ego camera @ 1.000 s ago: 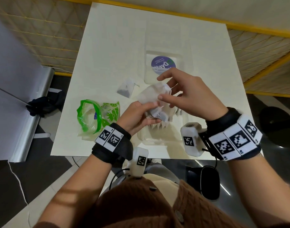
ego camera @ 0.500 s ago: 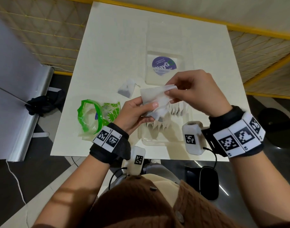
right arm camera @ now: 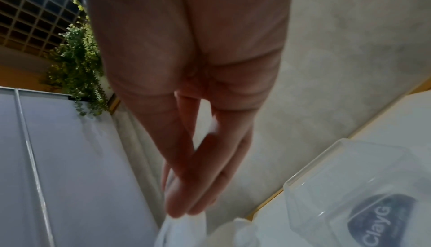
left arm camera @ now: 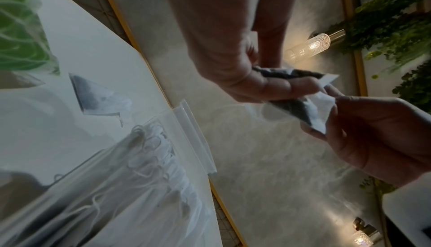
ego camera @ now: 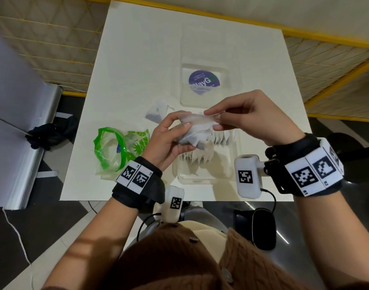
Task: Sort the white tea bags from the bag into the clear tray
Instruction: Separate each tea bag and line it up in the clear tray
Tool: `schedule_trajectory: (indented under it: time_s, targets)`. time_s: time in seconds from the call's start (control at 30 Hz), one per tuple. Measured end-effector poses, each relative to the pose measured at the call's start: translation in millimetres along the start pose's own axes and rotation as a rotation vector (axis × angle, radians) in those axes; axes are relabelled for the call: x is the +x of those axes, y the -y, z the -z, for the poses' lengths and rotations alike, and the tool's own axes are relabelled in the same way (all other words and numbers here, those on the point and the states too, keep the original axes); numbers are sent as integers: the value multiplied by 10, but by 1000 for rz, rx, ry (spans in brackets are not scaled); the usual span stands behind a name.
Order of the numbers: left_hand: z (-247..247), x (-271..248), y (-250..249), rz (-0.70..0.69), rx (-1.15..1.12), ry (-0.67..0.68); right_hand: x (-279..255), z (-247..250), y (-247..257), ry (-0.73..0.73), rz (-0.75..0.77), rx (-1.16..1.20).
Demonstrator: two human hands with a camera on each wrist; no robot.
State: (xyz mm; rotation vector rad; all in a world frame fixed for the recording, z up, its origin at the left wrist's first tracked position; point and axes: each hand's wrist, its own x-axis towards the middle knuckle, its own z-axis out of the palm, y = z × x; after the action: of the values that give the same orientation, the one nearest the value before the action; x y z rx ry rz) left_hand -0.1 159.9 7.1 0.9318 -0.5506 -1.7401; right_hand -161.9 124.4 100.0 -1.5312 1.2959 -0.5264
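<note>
A: What do we have in our hands?

B: Our left hand (ego camera: pixel 169 141) grips a small bunch of white tea bags (ego camera: pixel 197 132), fingers curled round it from below and thumb pressed on top. Our right hand (ego camera: pixel 248 118) pinches the upper edge of one bag in that bunch between thumb and forefinger; its other fingers are curled in loosely.

A: And where is all that?

B: Held in the air above the clear tray (ego camera: pixel 202 178), which sits at the near edge of the white table (ego camera: pixel 137 59), right of centre. We can see a row of tea bags (ego camera: pixel 208 149) already standing inside it, close together.

A: Anything from the wrist views?

B: The left wrist view shows both hands meeting on the bags, dark tea showing through the white paper, and the filled tray below them. In the right wrist view our fingers (right arm camera: pixel 210 177) lie close together, with white paper at their tips; it is blurred.

A: The bag they came from?

B: The green-printed plastic bag (ego camera: pixel 116 149) lies crumpled at the near left, just beside our left wrist, mouth open. One loose tea bag (ego camera: pixel 156 111) lies on the table beyond it, apart from the tray.

A: And farther off?

B: A clear lid (ego camera: pixel 227 95) with a round purple label (ego camera: pixel 203 81) lies just beyond the tray.
</note>
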Motion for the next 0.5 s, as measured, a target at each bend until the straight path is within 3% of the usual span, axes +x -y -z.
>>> schedule_trajectory:
  time_s: [0.17, 0.4, 0.5]
  targets:
    - [35, 16, 13, 0, -36, -4, 8, 17, -54, -51, -39, -88]
    - [105, 90, 98, 32, 15, -182, -7, 110, -144, -136, -5, -118]
    - [195, 96, 102, 25, 26, -246, -41, 240, -242, -217, -60, -313]
